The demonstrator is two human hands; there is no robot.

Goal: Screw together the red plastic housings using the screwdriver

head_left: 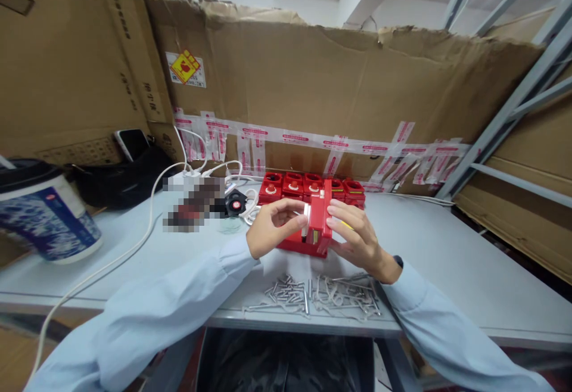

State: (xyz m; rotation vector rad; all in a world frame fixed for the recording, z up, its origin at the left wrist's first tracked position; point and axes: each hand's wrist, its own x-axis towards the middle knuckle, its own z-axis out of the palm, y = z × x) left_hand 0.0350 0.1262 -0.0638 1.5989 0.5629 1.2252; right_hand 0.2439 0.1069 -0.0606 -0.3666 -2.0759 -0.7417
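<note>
A red plastic box (318,216) with a yellow patch on its side is held up on edge between my two hands above the table. My left hand (271,228) pinches the white round part (307,212) on its left face with thumb and fingers. Wrapped round the other face, my right hand (361,238) supports the box from the right. Beneath it another red piece (290,243) rests on the table, partly covered by my left hand. Behind stands a row of similar red boxes (293,186), several with white round parts on top.
Small metal pins (286,291) and thin rods with pale cords (346,296) lie at the table's front edge. To the left are a paper cup (58,219), a black bag (107,183) with a phone (131,142), and white cables (154,201). A cardboard wall (286,82) closes the back.
</note>
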